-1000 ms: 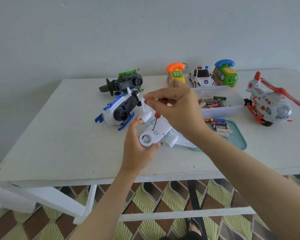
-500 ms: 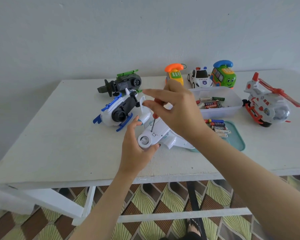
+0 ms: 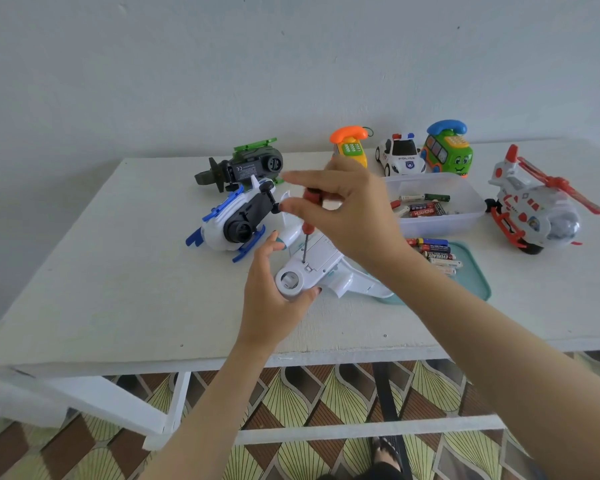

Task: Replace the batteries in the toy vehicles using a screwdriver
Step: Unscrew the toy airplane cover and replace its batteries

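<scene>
Screwdriver [image 3: 307, 231] is being pinched by the right hand [image 3: 357, 216]; toy plane [image 3: 321, 259] is being gripped at its seven o'clock end by the left hand [image 3: 271, 296].

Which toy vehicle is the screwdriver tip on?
The white plastic toy plane, gripped by the left hand; the red-handled screwdriver stands tip-down on its underside. No other toy is held.

Left hand [image 3: 271, 301] curled gripping, right hand [image 3: 354, 216] pinching just above

Soft, even light fell on the white painted table [image 3: 84, 271]; shadows were faint. Wide-angle distortion bowed its edges; the right hand [image 3: 347, 216] was slightly blurred.
</scene>
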Demonstrator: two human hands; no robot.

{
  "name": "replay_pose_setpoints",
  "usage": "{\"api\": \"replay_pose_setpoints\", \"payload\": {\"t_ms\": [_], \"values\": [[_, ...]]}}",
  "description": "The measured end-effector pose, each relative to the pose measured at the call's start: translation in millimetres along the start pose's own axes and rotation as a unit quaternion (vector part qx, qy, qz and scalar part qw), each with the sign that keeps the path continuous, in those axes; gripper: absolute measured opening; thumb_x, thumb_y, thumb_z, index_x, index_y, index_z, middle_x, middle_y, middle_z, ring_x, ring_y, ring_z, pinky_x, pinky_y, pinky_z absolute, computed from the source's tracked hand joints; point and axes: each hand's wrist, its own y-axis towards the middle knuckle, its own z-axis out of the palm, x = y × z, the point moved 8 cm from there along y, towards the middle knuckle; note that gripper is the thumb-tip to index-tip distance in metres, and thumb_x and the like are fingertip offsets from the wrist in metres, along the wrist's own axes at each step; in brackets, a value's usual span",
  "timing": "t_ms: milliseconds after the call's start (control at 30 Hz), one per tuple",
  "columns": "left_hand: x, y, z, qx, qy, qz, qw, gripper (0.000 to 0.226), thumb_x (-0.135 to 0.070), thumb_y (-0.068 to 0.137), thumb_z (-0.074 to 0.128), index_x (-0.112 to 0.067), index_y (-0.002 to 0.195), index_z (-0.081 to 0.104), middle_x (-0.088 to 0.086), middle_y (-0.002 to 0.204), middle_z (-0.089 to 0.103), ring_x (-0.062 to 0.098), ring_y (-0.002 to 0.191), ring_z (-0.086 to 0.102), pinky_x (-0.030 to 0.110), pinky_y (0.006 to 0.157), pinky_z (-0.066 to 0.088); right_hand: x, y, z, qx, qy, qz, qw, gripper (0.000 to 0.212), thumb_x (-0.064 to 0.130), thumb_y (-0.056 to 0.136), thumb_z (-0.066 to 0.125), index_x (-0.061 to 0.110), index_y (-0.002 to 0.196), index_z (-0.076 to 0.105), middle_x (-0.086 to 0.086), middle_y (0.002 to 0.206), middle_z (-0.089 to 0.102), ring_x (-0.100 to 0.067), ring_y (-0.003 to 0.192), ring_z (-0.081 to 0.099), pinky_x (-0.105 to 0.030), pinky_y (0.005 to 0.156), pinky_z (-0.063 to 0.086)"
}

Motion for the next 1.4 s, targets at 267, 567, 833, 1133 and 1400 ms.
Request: {"api": "replay_pose_setpoints", "payload": {"t_ms": [267, 567, 833, 1133, 1400], "values": [[1.2, 0.1, -0.2, 0.0, -0.003, -0.008, 1.0, 0.075, -0.011, 0.066, 0.087, -0.024, 0.124, 0.042, 0.0, 0.147, 0.041, 0.013, 0.135, 0.04, 0.038, 0.104, 0.046, -9.4, 3.5, 11.4, 0.064, 0.058, 0.055, 0.995, 0.035, 0.008, 0.096, 0.042, 0.001, 0.126, 0.058, -0.02, 0.082, 0.068, -0.031, 0.089, 0.067, -0.03, 0.099, 0.045], [1.1, 0.5, -0.2, 0.0, -0.001, -0.002, 1.0, 0.074, -0.009, 0.066, 0.087, -0.018, 0.125, 0.043, -0.009, 0.143, 0.039, 0.009, 0.135, 0.037, 0.022, 0.105, 0.042, 1.0, 0.2, -2.4, -0.018, -0.071, -0.019, 0.997, 0.023, 0.022, 0.086, 0.068, 0.009, 0.104, 0.074, -0.012, 0.077, 0.066, 0.004, 0.081, 0.047, -0.011, 0.074, 0.038], [-0.5, 0.6, -0.5, -0.002, -0.002, 0.002, 1.0, 0.074, -0.008, 0.065, 0.087, -0.019, 0.123, 0.043, -0.004, 0.142, 0.042, 0.011, 0.133, 0.039, 0.009, 0.099, 0.039, -7.3, 1.9, 12.1, 0.105, 0.108, 0.083, 0.985, 0.032, 0.001, 0.093, 0.054, 0.008, 0.123, 0.063, -0.017, 0.076, 0.068, -0.032, 0.066, 0.061, -0.029, 0.085, 0.051], [-1.1, 0.0, 0.1, 0.002, -0.008, 0.003, 1.0, 0.074, -0.008, 0.066, 0.087, -0.019, 0.124, 0.042, -0.013, 0.14, 0.037, 0.004, 0.133, 0.036, 0.004, 0.098, 0.036, 4.1, 1.9, 4.3, -0.001, -0.091, -0.044, 0.995, 0.029, 0.02, 0.096, 0.049, 0.004, 0.095, 0.073, -0.017, 0.082, 0.068, -0.007, 0.096, 0.057, -0.025, 0.084, 0.046], [-1.3, 0.0, -0.1, 0.003, -0.009, 0.006, 1.0, 0.074, -0.008, 0.066, 0.087, -0.018, 0.124, 0.043, -0.011, 0.14, 0.039, 0.007, 0.134, 0.037, 0.008, 0.099, 0.038, -6.8, 4.1, 9.5, 0.082, 0.197, 0.092, 0.973, 0.028, 0.0, 0.09, 0.059, 0.015, 0.111, 0.067, -0.02, 0.082, 0.069, -0.037, 0.059, 0.057, -0.032, 0.079, 0.054]]}}
